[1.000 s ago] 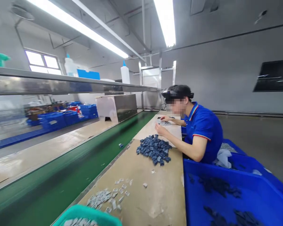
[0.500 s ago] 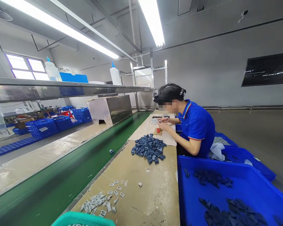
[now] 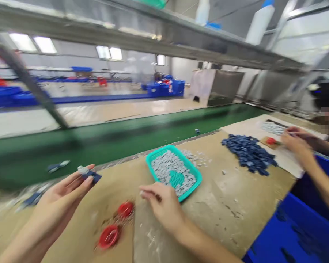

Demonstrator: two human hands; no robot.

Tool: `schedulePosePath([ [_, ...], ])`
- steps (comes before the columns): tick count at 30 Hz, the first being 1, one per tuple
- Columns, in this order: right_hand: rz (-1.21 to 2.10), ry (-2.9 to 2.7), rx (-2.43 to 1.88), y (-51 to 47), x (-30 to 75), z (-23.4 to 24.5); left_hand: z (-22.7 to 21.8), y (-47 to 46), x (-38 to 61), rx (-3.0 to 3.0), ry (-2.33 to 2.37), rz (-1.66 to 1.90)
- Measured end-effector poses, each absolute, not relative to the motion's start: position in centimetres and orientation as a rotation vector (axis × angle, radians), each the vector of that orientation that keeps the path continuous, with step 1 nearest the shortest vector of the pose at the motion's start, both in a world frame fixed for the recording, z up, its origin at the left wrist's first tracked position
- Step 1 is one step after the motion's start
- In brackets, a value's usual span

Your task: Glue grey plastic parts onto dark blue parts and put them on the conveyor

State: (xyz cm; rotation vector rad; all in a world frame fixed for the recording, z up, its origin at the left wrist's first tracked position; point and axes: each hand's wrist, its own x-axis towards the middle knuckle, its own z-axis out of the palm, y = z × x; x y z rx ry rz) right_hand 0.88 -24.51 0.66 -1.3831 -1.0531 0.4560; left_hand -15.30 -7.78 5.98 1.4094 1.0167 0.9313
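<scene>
We find the left hand [image 3: 64, 190] pinching a dark blue part [image 3: 91, 176] with a pale piece on it, at ten o'clock from the teal tray [image 3: 150, 157]. The right hand [image 3: 161, 204], fingers pressed together, sits at the tray's seven o'clock. We judge fitting under way; next calls for a fine pick.

No legible text, label, brand, number or sign on any item in the blurred view.

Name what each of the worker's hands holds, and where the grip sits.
Left hand: a small dark blue part, pinched at its near end by the fingertips. Right hand: fingers curled; any held item cannot be told.
</scene>
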Motion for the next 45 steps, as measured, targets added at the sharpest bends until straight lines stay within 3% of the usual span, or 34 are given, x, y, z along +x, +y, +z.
schedulePosePath([
  [3,0.738,-0.886,-1.346,-24.4,-0.1,0.1,4.5,-9.3,-19.9,1.093,1.010,0.983],
  [8,0.964,-0.825,-1.355,-23.9,-1.4,-1.1,1.4,-11.7,-22.1,1.053,1.036,1.099],
  [36,0.952,-0.929,-1.485,-22.5,-2.3,-2.7,0.1,-14.1,-20.7,1.171,0.936,0.963],
  [45,1.014,-0.879,-1.357,-24.0,-3.1,-0.2,-0.1,-15.2,-20.0,1.172,0.861,0.874],
])
